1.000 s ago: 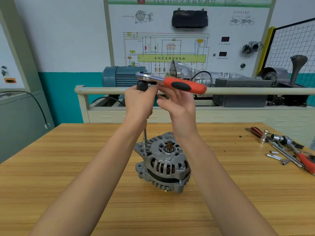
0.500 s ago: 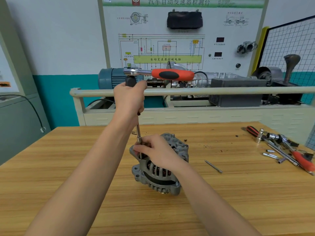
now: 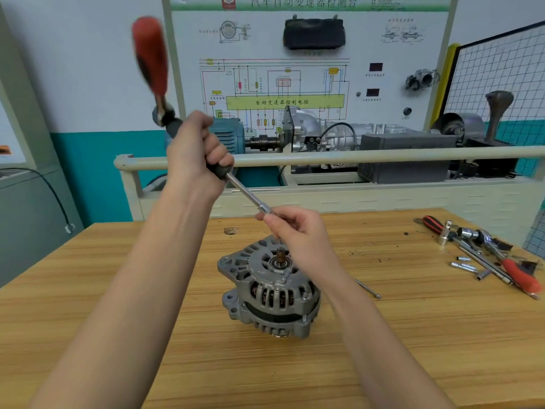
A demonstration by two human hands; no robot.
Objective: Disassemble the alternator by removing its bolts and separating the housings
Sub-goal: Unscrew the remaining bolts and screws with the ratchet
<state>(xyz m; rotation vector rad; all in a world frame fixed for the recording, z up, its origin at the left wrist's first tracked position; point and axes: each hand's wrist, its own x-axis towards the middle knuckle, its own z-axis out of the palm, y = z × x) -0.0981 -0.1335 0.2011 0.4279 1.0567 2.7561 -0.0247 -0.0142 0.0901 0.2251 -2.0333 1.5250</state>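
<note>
The grey alternator (image 3: 271,287) stands on the wooden table (image 3: 88,290) with its shaft end up. My left hand (image 3: 196,152) grips the black grip of the ratchet's extension bar (image 3: 249,196), which is lifted off the alternator and tilted. The red ratchet handle (image 3: 150,54) points up, blurred. My right hand (image 3: 295,231) pinches the lower tip of the extension above the alternator; what sits in its fingers is hidden. One long bolt (image 3: 368,289) lies on the table to the alternator's right.
A second red-handled ratchet (image 3: 513,270), a screwdriver (image 3: 432,224), sockets and extension bars lie at the table's right. A washer-like piece (image 3: 230,230) lies behind the alternator. Behind the table stands a training bench with a rail (image 3: 383,156) and a gearbox.
The left hand lifted the ratchet and extension off the alternator and tilted it, swinging the red handle upward. The right hand left the alternator housing and went up to the extension's tip.
</note>
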